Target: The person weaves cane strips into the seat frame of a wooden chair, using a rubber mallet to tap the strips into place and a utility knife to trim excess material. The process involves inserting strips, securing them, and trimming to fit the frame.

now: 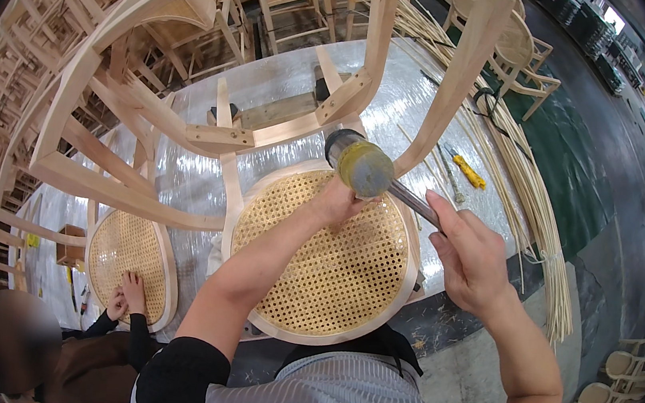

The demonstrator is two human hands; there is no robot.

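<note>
My right hand (470, 256) is closed round the handle of a mallet (367, 168) with a worn yellow-grey face. The mallet's head hangs over the far part of a round woven cane panel (322, 266), set in a pale wooden ring. My left hand (338, 203) is low over the far edge of the cane, just beneath the mallet head. Its fingers look curled together, partly covered by the mallet, and whatever they pinch is hidden. The ring belongs to an unfinished wooden chair frame (283, 128), whose curved rails and legs rise beyond my hands.
At the left, another person's hands (130, 291) rest on a second cane panel (120, 245). A yellow-handled tool (469, 171) lies on the plastic-covered table (291, 61). Long cane strips (527, 178) run along the right edge. Stacked chair frames (43, 46) crowd the far left.
</note>
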